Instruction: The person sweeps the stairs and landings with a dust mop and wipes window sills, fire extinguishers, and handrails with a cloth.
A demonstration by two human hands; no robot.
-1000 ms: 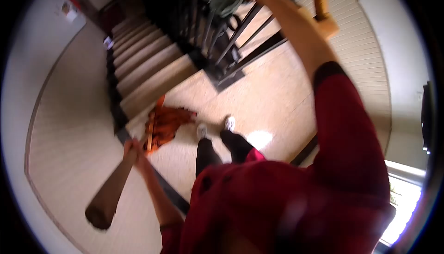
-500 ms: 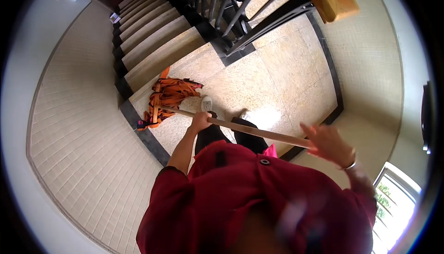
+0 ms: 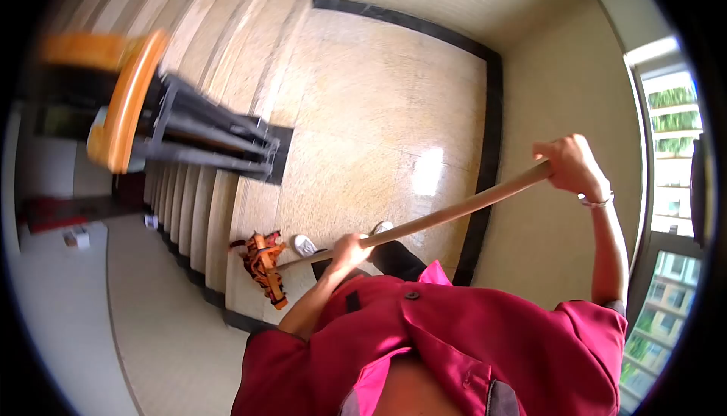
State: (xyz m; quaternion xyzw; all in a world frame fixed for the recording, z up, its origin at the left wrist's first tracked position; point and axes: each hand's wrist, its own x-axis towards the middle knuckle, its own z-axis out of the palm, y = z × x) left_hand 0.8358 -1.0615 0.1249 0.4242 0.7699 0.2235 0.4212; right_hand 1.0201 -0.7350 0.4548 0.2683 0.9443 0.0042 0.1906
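Observation:
A mop with an orange strip head (image 3: 262,268) and a long wooden handle (image 3: 447,213) slants across in front of me. My left hand (image 3: 351,252) is wrapped round the lower part of the handle, near my legs. Higher up, the top end of the handle sits in my right hand (image 3: 569,164), whose fingers are closed on it. The mop head rests on the landing floor (image 3: 356,113) beside my white shoe (image 3: 304,245), close to the stair edge.
Stairs (image 3: 227,29) run off at upper left, and more steps (image 3: 189,219) lie at left. A railing with an orange wooden handrail (image 3: 127,105) stands between them. Dark skirting (image 3: 491,128) edges the landing below the wall. A louvred window (image 3: 672,136) is at right.
My view has turned, so the landing and railing appear shifted left. My right hand, open against the handle before, now grips its end and is raised. The mop head looks more bunched.

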